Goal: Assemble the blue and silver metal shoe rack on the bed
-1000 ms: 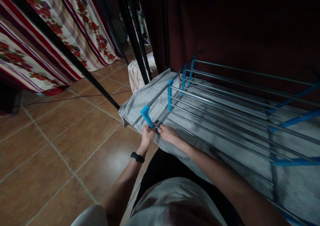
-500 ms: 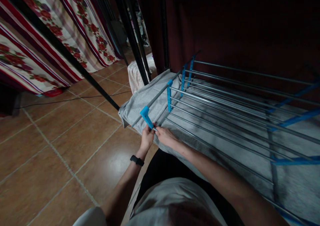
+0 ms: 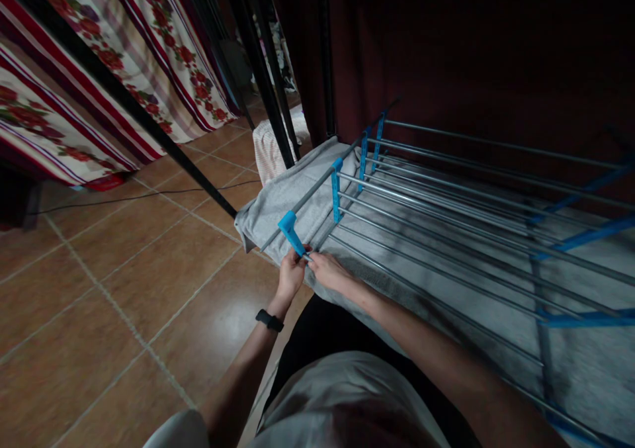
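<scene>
A metal drying rack (image 3: 397,196) with several thin rods and blue plastic brackets lies across the grey cloth. At its near left corner, a blue plastic bracket (image 3: 290,228) sits on the frame tube. My left hand (image 3: 292,272), with a dark band on the wrist, has its fingers closed around the lower end of that bracket. Right beside it, my right hand (image 3: 325,269) pinches the end of a metal rod (image 3: 308,257) where it meets the bracket. The fingertips partly hide this joint.
Grey cloth (image 3: 292,196) covers the low surface under the rack. Black poles (image 3: 198,183) stand at its left corner. Tiled floor (image 3: 149,289) spreads to the left, with a thin cable (image 3: 124,200) across it. Behind are a floral curtain (image 3: 163,51) and a dark red panel (image 3: 446,57).
My left wrist has shifted very slightly left. Both hands stay at the same bracket, and the rack has not visibly moved.
</scene>
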The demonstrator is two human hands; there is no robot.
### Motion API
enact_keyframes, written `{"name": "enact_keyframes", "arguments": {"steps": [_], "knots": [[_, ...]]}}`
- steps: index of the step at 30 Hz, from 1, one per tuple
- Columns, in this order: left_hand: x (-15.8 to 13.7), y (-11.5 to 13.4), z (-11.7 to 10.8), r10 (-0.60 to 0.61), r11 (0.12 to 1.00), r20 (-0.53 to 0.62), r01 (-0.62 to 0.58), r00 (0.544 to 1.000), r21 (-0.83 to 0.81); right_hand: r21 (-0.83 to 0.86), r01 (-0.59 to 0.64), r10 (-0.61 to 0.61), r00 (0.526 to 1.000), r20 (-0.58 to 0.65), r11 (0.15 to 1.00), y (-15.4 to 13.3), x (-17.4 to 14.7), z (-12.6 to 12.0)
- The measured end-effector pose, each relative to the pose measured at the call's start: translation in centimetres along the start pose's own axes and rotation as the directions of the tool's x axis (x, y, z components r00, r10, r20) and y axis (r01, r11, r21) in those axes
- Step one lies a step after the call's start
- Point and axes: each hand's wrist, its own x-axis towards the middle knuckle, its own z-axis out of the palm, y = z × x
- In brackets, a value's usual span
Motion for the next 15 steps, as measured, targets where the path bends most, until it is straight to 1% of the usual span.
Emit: {"name": "enact_keyframes", "arguments": {"steps": [3, 5, 12, 15], "knots": [[0.0, -0.2, -0.1, -0.006, 1.0, -0.008, 0.006, 1.0, -0.01, 0.016, -0.001, 0.001, 1.0, -0.006, 1.0, 0.2, 0.2, 0.1], [0.1, -0.2, -0.1, -0.009, 1.0, 0.006, 0.01, 1.0, -0.025, 0.033, -0.003, 0.003, 1.0, -0.005, 0.999, 0.4, 0.4, 0.3], [0.1, 0.3, -0.2, -0.041, 0.997, 0.029, 0.043, 0.999, -0.069, 0.14, -0.004, 0.008, 1.0, -0.03, 0.99, 1.6, 1.5, 0.7], [0.1, 0.3, -0.1, -0.017, 0.999, 0.025, 0.018, 1.0, -0.05, 0.139, 0.02, -0.013, 0.998, -0.056, 0.99, 1.9, 1.5, 0.8]]}}
